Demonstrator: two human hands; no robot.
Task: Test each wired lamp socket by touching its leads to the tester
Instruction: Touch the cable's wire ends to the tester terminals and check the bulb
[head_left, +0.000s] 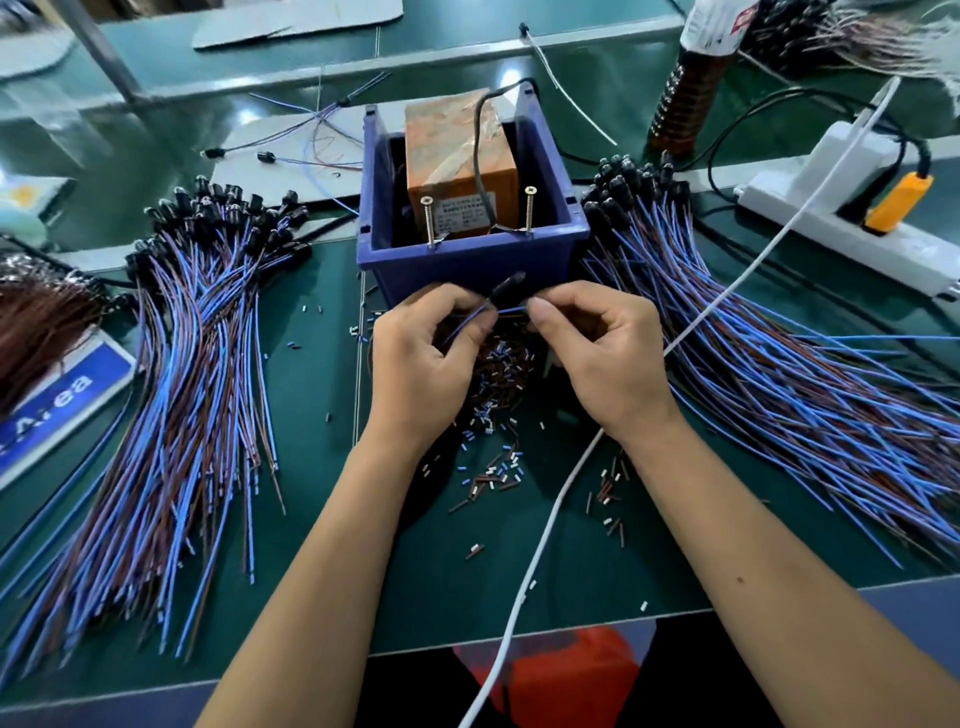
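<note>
Both hands meet at the middle of the tabletop, just in front of a blue bin (470, 260) holding the tester (460, 171). The left hand (421, 358) and right hand (602, 358) each pinch a thin lead of one black lamp socket (508, 289), knuckles up, forearms converging. The socket looks light, its leads limp; best held near the ends.
</note>
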